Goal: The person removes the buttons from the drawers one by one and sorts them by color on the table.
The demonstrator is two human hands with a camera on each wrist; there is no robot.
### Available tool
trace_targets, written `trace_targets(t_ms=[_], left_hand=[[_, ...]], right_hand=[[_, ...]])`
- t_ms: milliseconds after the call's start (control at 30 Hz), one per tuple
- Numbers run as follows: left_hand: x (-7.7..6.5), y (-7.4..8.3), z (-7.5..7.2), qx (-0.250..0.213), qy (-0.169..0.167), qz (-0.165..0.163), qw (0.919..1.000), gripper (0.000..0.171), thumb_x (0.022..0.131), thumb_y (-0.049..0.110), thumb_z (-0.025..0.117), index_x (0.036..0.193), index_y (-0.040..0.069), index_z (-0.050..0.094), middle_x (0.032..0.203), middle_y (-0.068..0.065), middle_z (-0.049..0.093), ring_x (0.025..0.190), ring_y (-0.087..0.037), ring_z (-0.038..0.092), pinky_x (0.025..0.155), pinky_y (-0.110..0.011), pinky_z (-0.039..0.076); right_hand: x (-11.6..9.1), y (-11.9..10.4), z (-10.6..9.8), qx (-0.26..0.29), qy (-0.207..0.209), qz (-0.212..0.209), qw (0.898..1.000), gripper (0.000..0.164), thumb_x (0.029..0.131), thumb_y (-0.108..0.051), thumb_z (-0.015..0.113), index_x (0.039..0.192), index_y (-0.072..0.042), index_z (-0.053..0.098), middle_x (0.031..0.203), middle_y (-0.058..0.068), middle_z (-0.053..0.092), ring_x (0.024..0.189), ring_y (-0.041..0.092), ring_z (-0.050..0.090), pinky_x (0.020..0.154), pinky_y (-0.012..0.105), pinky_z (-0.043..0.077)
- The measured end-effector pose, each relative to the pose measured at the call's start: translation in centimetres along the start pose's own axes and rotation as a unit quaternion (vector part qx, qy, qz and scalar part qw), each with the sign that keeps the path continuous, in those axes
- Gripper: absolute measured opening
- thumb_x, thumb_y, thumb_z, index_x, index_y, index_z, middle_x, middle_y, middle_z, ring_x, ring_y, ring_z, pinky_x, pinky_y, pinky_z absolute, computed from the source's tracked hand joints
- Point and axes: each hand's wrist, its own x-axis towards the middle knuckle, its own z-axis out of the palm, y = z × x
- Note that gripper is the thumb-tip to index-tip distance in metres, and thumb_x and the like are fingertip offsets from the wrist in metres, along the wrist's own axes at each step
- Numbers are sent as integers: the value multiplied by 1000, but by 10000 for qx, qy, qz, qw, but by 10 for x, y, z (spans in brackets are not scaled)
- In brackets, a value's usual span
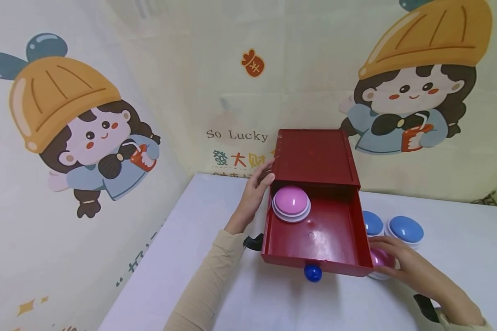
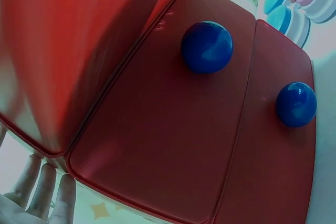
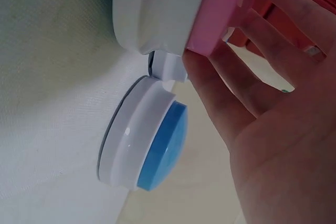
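Observation:
A red drawer cabinet (image 1: 314, 156) stands on the white table with its top drawer (image 1: 331, 230) pulled out. Inside that drawer, at the back left corner, sits a pink dome push button (image 1: 291, 201) on a white base. My left hand (image 1: 251, 195) touches the cabinet's left side with its fingers fairly straight. To the right of the drawer, my right hand (image 1: 410, 262) grips a second pink push button (image 1: 382, 258) by its dome, fingers on one side and thumb on the other. Whether its base touches the table is unclear.
Two blue push buttons (image 1: 406, 229) stand on the table right of the cabinet, one partly hidden by it. A blue knob (image 1: 313, 273) juts from the open drawer's front. Lower drawer fronts carry more blue knobs (image 2: 207, 47). A cartoon-printed cloth (image 1: 215, 92) hangs behind.

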Motion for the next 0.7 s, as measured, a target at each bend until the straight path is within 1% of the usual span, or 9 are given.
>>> trace_targets(t_ms=[167, 267, 400, 567, 700], left_hand=[[0, 0, 0, -11, -11, -8, 10000, 48, 95, 22, 48, 141, 12, 38, 132, -2, 46, 122, -14, 43, 102, -35, 34], [0, -1, 0, 24, -26, -2, 10000, 48, 95, 21, 48, 141, 12, 38, 132, -2, 47, 121, -14, 43, 102, -35, 34], [-1, 0, 0, 37, -40, 33, 10000, 48, 95, 21, 48, 141, 11, 37, 132, -2, 46, 121, -14, 43, 102, -36, 35], [-1, 0, 1, -5, -48, 55, 10000, 48, 96, 21, 48, 141, 9, 37, 133, -4, 46, 122, -16, 43, 102, -36, 34], [-1, 1, 1, -16, -23, 46, 10000, 48, 95, 20, 48, 141, 10, 37, 133, -5, 46, 122, -16, 43, 102, -36, 34]], right_hand=[[2, 0, 2, -150, 95, -16, 9998, 55, 64, -29, 83, 112, -12, 63, 113, 6, 57, 104, 29, 51, 66, 36, 55], [2, 0, 4, -324, 258, -136, 9991, 54, 61, -28, 84, 108, -12, 64, 109, 4, 58, 101, 27, 52, 65, 34, 55], [3, -1, 6, -412, 357, -185, 9983, 54, 60, -29, 85, 107, -12, 65, 108, 4, 58, 100, 26, 53, 64, 33, 55], [3, -2, 5, -379, 263, -54, 9989, 55, 60, -28, 85, 108, -11, 64, 109, 6, 58, 102, 28, 52, 64, 36, 55], [5, -3, 4, -346, 224, 22, 9991, 57, 59, -29, 86, 109, -12, 64, 110, 6, 57, 102, 29, 52, 64, 35, 55]])
